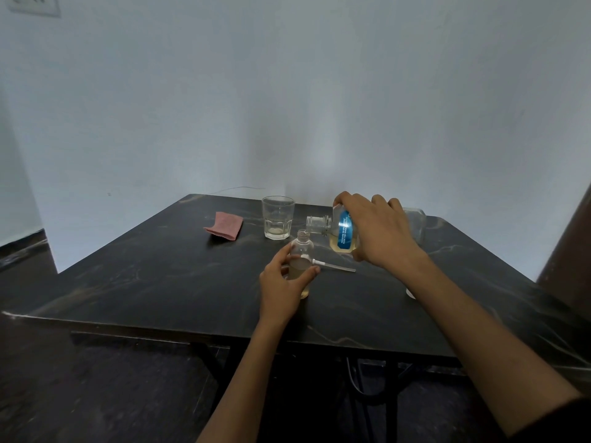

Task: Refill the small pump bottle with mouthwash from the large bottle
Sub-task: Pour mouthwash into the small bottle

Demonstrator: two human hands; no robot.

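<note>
Right hand (380,231) grasps the tipped large clear blue-labelled bottle (343,233) over the small clear plastic bottle (302,251); left hand (283,284) grasps that small bottle upright on the dark marbled tabletop (144,266).

We saw the table (160,276) fill the lower middle of the frame, its far edge against the wall (287,91). The folded cloth (224,230) lay on it left of centre, the glass (277,218) just right of the cloth. Below and right of the glass stood the small pump bottle (302,251), upright, gripped by our left hand (283,284) from the near side. Right of it, our right hand (380,231) held the large bottle (343,233) tipped on its side, its neck pointing left above the small bottle's mouth. The pump tube (332,266) lay on the table between the two hands. A wall plate (33,4) sat in the upper left corner of the frame.
</note>
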